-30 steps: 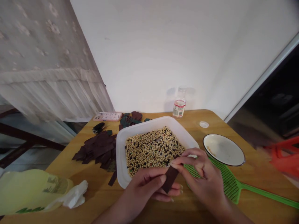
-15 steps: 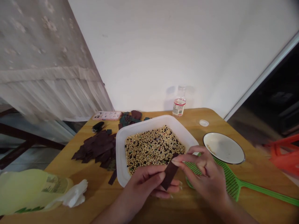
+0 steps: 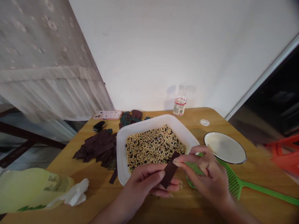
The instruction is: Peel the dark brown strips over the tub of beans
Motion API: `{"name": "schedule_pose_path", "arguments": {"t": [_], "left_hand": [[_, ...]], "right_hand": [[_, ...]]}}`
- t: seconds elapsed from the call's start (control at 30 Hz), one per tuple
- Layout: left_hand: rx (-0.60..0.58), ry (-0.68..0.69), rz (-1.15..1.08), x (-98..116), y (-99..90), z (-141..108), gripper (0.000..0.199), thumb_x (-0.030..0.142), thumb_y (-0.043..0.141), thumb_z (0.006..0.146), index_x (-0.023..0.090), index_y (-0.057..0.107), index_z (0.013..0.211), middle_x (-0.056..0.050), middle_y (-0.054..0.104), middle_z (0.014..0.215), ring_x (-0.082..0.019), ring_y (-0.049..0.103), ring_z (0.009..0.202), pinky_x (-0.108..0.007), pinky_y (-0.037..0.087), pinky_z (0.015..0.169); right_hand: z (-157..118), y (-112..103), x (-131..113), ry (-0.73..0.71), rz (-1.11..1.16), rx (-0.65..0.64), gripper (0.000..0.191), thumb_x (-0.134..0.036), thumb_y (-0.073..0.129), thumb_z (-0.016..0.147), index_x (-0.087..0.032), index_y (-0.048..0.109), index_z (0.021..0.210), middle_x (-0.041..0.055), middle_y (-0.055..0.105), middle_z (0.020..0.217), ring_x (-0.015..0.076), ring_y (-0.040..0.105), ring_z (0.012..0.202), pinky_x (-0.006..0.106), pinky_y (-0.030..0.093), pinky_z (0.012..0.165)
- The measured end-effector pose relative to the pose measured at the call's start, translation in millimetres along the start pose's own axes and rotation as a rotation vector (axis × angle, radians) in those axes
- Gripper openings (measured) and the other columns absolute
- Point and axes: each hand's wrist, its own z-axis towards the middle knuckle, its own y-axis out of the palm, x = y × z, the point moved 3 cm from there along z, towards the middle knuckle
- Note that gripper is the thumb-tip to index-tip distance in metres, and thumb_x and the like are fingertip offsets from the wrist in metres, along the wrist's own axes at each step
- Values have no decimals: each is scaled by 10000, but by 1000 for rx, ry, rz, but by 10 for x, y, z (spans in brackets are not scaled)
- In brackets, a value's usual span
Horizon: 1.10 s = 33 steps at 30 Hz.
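Observation:
A dark brown strip (image 3: 169,174) is held between both hands at the near edge of a white plastic tub (image 3: 121,149). My left hand (image 3: 149,182) grips its lower left side, thumb on top and fingers beneath. At its upper right edge, the thumb and forefinger of my right hand (image 3: 205,174) pinch it. Small pale and black beads or beans (image 3: 154,146) fill the tub's bottom, with a few coloured ones among them. Left of the tub lies a heap of similar dark brown pieces (image 3: 99,144). I cannot tell what material the strip is.
A green fly swatter (image 3: 231,180) lies under my right hand, beside a white dark-rimmed plate (image 3: 225,147). Behind stand a clear bottle (image 3: 179,105) and a white cap (image 3: 205,122). A phone (image 3: 107,115), black key fob (image 3: 98,126), greenish scraps (image 3: 127,119) and yellow-green container (image 3: 32,189) are left.
Both hands keep the same hold on the brown strip, with hardly any movement. The whole view has shifted very slightly.

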Motion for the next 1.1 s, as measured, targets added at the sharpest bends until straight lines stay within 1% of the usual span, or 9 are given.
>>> {"name": "schedule_pose_path", "arguments": {"t": [0.13,0.3,0.37,0.5,0.67,0.8,0.9,0.97,1.1], "left_hand": [[31,-10,-14,-8,-17,-5,341,441,764,711,203,754,955,-72,786,839,-200,746,798,-231,559,660],[15,-4,-21,-6,-12,5,332,442,751,728,220,749,976,-62,787,852,-187,745,804,-222,557,663],[24,-5,-37,-6,-11,7,329,437,768,709,219,754,956,-58,788,836,-189,746,796,-220,556,654],[-2,16,-34,-1,-10,-2,338,433,739,744,210,744,998,-73,785,877,-193,742,835,-210,549,662],[-11,28,-35,-3,-17,-1,311,426,729,755,220,747,987,-64,786,868,-183,743,830,-198,549,662],[-24,4,-3,-10,-3,7,310,428,718,766,218,746,993,-66,786,872,-185,745,818,-203,551,663],[-31,-12,39,-7,6,5,336,440,710,769,204,743,1006,-79,784,884,-197,743,828,-222,557,681],[-32,-14,64,1,10,0,339,445,702,774,204,742,1010,-79,784,888,-201,742,837,-230,560,691],[-32,-18,95,15,14,-14,308,434,682,795,208,744,995,-72,784,895,-202,741,845,-240,561,702]], "right_hand": [[13,-1,-14,-55,79,5,192,-105,623,838,-263,532,777,-42,714,629,166,626,669,271,525,558],[-2,-1,1,-38,30,0,160,-99,626,839,-252,580,850,-43,698,605,157,603,621,258,497,507],[-5,-4,6,-50,53,-5,165,-107,627,835,-262,573,833,-42,710,636,161,624,650,265,508,522],[18,-26,39,-29,-29,21,167,-114,635,830,-277,600,822,-46,659,575,158,638,615,265,499,514],[34,-43,37,-47,43,37,223,-94,644,815,-282,528,785,-61,704,604,162,619,617,269,508,540],[15,2,56,17,80,-21,176,-126,635,836,-271,537,835,-50,698,618,173,660,727,294,544,647],[3,36,77,94,208,2,256,-164,677,811,-269,444,794,-43,727,678,190,662,819,325,544,696],[0,48,86,145,251,18,311,-182,705,789,-267,406,771,-42,729,677,197,668,812,334,543,688],[6,37,77,130,245,-30,226,-187,710,795,-257,496,812,-42,721,666,187,695,808,317,572,686]]}}
